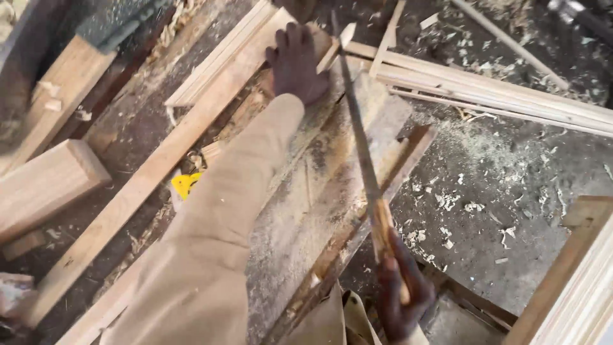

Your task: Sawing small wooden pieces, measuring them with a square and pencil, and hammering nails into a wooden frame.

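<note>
Nearest the head camera, the right hand (402,297) gripped the wooden handle of a long, thin-bladed handsaw (359,137), fingers wrapped tight. Further off, the left hand (295,62) pressed flat, fingers spread, on a pale, dusty wooden plank (322,169) beneath the blade.
</note>
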